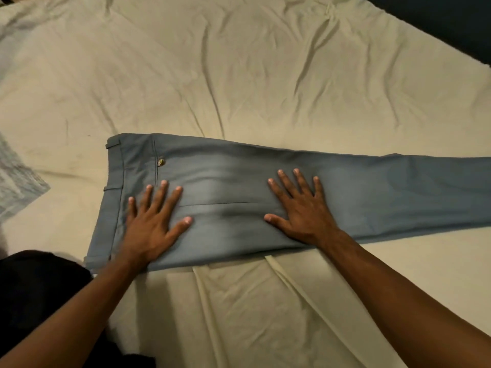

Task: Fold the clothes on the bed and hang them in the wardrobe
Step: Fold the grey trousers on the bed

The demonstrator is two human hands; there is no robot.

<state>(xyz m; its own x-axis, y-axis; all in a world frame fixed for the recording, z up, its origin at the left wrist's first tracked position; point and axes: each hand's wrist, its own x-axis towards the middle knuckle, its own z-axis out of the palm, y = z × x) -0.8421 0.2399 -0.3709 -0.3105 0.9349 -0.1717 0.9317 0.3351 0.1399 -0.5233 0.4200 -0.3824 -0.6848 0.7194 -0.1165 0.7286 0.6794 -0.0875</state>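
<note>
A pair of grey-blue trousers (239, 176) lies flat on the bed, folded lengthwise, waistband at the left and legs running off the right edge of the view. My left hand (151, 224) presses flat on the trousers near the waistband, fingers spread. My right hand (300, 208) presses flat on the thigh part, fingers spread too. A small button shows on the back pocket above my left hand.
The bed is covered by a creased cream sheet (239, 75). A light grey-blue cloth (16, 187) lies at the left edge. A dark garment (34, 288) lies at the lower left by my left forearm. A dark area (451, 19) borders the bed's far right corner.
</note>
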